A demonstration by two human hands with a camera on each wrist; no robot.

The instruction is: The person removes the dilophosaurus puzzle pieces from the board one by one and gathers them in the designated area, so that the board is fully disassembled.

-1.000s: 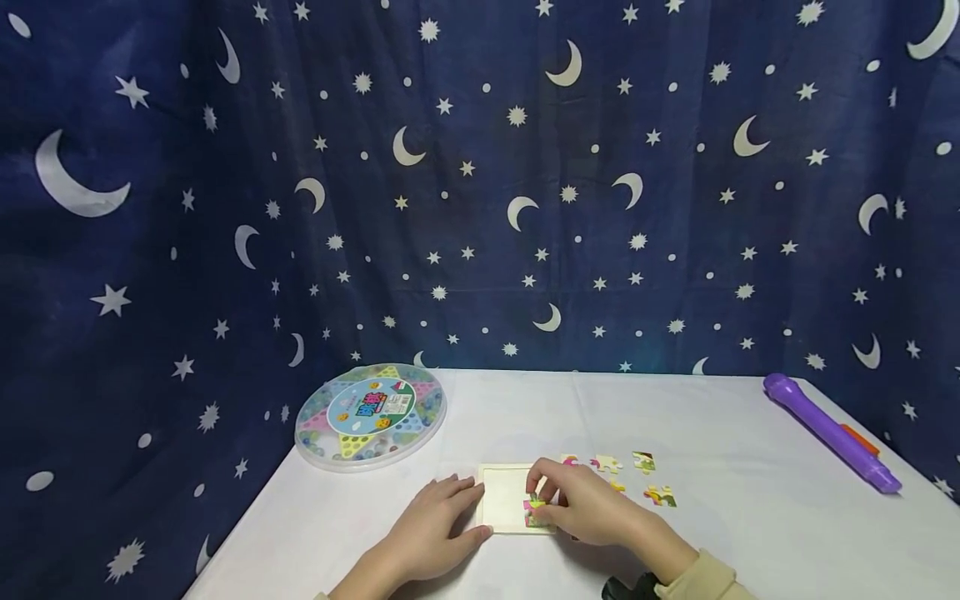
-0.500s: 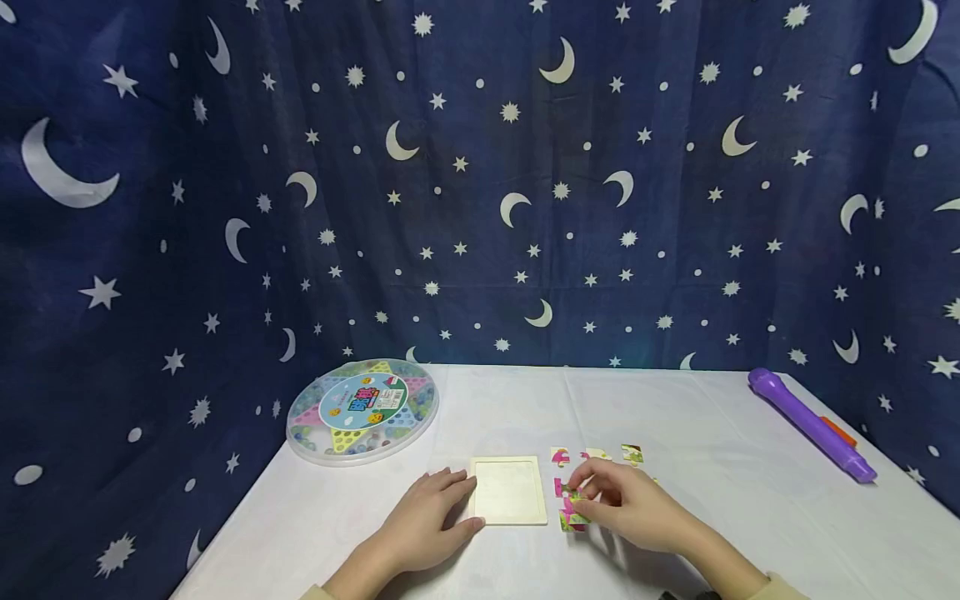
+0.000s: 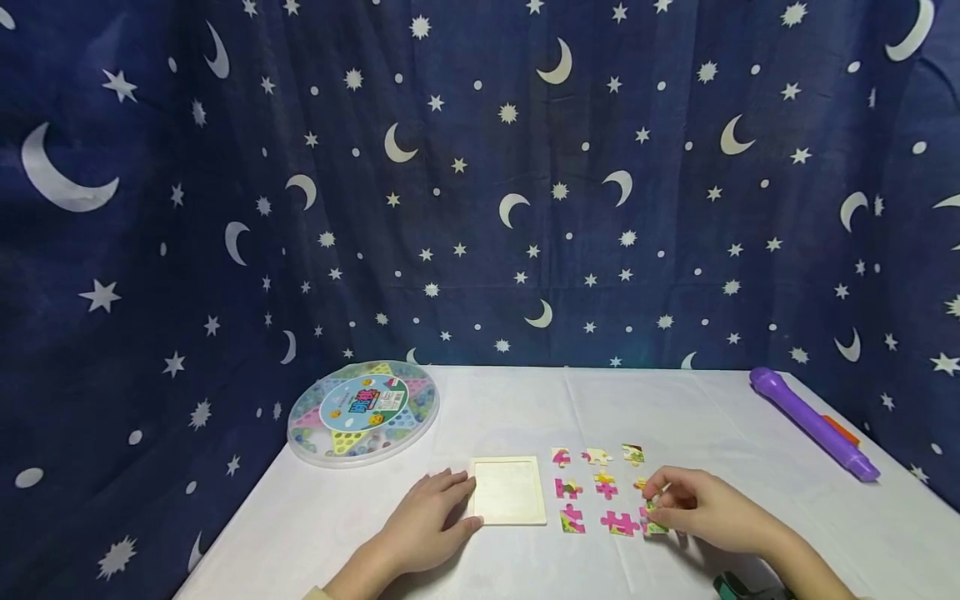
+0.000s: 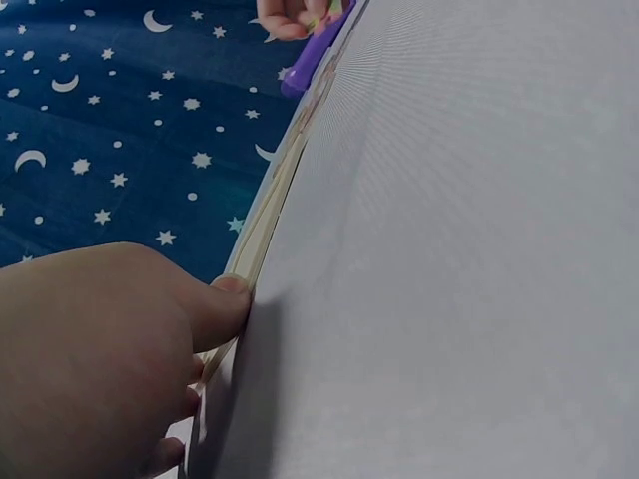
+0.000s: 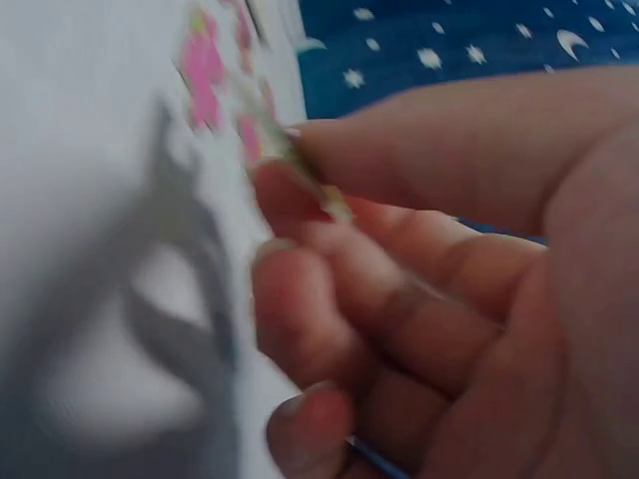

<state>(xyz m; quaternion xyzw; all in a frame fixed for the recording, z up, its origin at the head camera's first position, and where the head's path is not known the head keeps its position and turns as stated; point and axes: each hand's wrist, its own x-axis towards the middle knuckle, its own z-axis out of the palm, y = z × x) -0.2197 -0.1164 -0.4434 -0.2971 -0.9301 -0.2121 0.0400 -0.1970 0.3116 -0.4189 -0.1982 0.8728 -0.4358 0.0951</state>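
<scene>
In the head view, my left hand lies at the left side of a shallow, cream-coloured puzzle tray. Its fingers touch the tray's left edge and the thumb is at the near corner; the left wrist view shows the thumb against the rim. No pieces lie inside the tray. On the right, my right hand pinches a pink and green jigsaw piece between thumb and fingers, low over the table. The right wrist view shows this piece thin and blurred. Several loose pieces lie in rough rows between tray and hand.
A round, clear-lidded Chinese checkers set lies at the back left of the white table. A purple tube-shaped thing with an orange part lies near the right edge. A starry blue curtain hangs behind.
My right hand has moved from above the tray to the right, past the loose pieces, carrying the jigsaw piece. The tray now shows bare. My left hand has stayed at the tray's edge.
</scene>
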